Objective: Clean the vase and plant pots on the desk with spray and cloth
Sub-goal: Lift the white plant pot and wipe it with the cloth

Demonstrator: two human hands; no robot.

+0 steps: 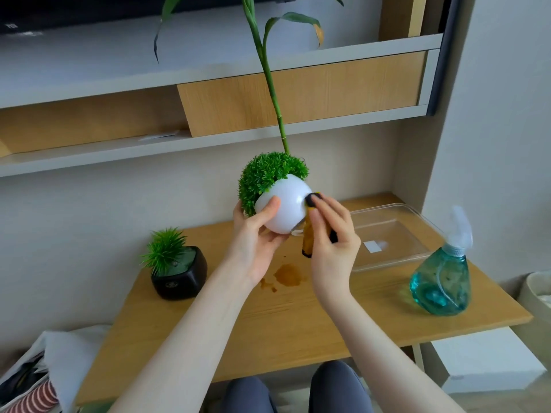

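left hand [253, 234] grips white pot [283, 208], tipped sideways above the desk [268, 323] | right hand [331, 242] pinches yellow cloth [308, 234] against the pot's base (dark patch there) | spray bottle [441, 281] upright at desk's right | black pot [179, 272] at left

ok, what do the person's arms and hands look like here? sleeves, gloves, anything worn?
Both arms are bare up to the frame edge: no sleeves in view. The left hand and right hand have no gloves, and no rings, watch or bracelets are visible. Nails look short and unpainted where they show. No markings.
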